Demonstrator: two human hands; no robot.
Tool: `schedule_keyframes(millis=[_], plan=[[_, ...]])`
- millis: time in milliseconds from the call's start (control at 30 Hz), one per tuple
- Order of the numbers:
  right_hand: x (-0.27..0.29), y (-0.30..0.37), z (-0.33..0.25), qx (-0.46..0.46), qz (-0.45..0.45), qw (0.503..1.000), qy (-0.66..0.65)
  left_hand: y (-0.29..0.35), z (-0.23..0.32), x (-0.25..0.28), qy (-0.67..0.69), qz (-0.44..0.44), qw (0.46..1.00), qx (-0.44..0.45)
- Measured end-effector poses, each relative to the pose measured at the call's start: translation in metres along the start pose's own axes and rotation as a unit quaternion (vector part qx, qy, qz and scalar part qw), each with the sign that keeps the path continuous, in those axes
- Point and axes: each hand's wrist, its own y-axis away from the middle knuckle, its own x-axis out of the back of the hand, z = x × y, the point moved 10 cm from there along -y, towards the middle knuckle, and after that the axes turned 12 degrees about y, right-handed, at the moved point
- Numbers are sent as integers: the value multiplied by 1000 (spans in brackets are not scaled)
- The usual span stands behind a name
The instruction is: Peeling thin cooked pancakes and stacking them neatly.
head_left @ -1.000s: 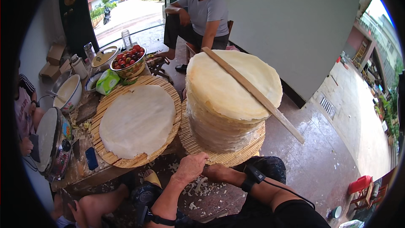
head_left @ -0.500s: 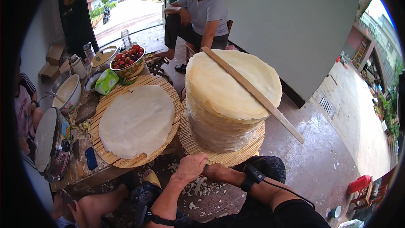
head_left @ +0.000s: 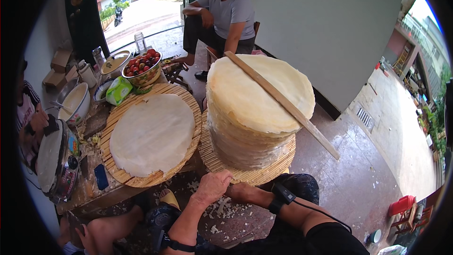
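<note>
My left hand (head_left: 213,185) is closed, its curled fingers close to the front rim of a round slatted mat (head_left: 278,167). Whatever it may hold is hidden. Right beside it, my right hand (head_left: 241,191) has its fingers tucked behind the left, out of sight. A tall stack of thin round flatbreads (head_left: 257,94) stands on that mat. Across its top lies a long flat wooden stick (head_left: 283,104), overhanging at the right. To the left, a single large flatbread (head_left: 153,134) lies on a second slatted mat (head_left: 107,153).
A round griddle (head_left: 49,160) is at the left, where a person's hand (head_left: 40,120) holds a dark flat tool (head_left: 51,126). A bowl of red fruit (head_left: 142,68), batter bowl (head_left: 75,104) and phone (head_left: 101,177) share the low table. Another person (head_left: 231,16) sits behind.
At the left, the other person's hand has come up to the griddle's far edge with the dark flat tool. My hands, the stack and the stick stay practically in place.
</note>
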Motion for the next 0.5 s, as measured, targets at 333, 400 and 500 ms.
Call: schedule_keyframes(millis=[333,400,500], plan=[[5,0,0,-27,-11,999,-13,1,-4,0,1,3,1000,6],[6,0,-5,-14,-34,999,1,1,-7,0,2,1,1000,9],[-5,-2,3,-6,-4,1000,4,-1,-4,-2,0,1,1000,3]])
